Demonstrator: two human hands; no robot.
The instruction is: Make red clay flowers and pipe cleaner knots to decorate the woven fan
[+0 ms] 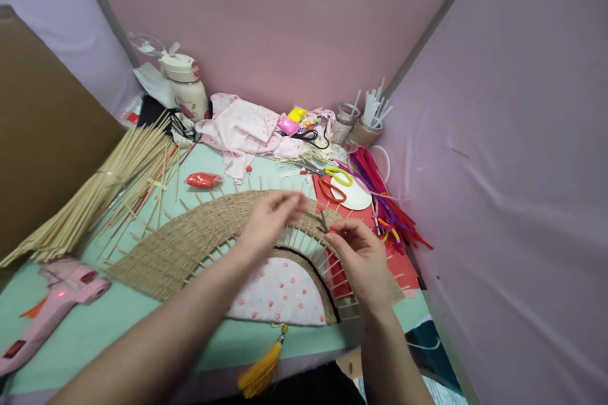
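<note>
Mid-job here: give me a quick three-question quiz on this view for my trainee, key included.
1. Which of the person's hands has the small red-and-brown piece at its fingertips?
2. True or false: the yellow tassel lies beyond the far edge of the woven fan shape.
3. Which is nearest the pink glue gun? A. the scissors; B. the bundle of pale sticks; C. the cup of white sticks.

Key: 1. The right hand. 2. False; it is on the near side. 3. B.
</note>
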